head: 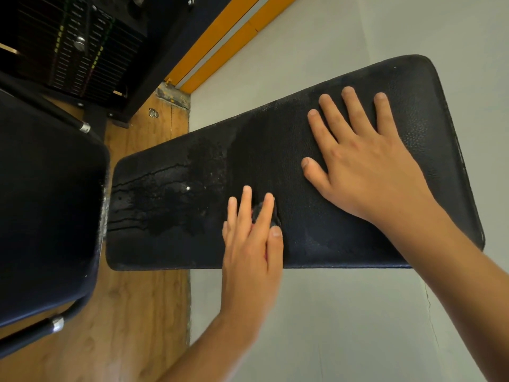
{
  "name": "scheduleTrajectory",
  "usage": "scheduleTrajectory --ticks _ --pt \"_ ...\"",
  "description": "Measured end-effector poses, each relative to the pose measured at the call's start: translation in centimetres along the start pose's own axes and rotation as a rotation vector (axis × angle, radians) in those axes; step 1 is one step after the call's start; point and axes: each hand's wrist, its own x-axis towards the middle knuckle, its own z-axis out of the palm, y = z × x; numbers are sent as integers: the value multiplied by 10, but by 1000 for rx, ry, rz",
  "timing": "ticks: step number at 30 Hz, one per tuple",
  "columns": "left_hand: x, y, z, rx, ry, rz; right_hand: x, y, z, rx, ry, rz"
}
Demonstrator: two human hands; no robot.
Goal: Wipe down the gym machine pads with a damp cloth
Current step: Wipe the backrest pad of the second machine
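Note:
A long black bench pad stretches across the middle of the view, from lower left to upper right. Its left part shows wet streaks and patches. My left hand lies on the pad's near edge with straight fingers pressing a small dark cloth, which shows only between the fingers. My right hand rests flat on the pad's right half, fingers spread, holding nothing.
A second black pad fills the left side, close to the bench's left end, with a metal frame tube under it. A weight stack stands at the top left. Below are wooden flooring and a grey floor.

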Motion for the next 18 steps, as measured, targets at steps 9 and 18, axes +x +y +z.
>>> scheduleTrajectory --ticks 9,18 --pt "8 -6 -2 -13 -25 21 -30 -32 3 35 -33 -3" --pt "11 -8 -10 -41 -82 55 -35 -40 3 -5 -74 -18"
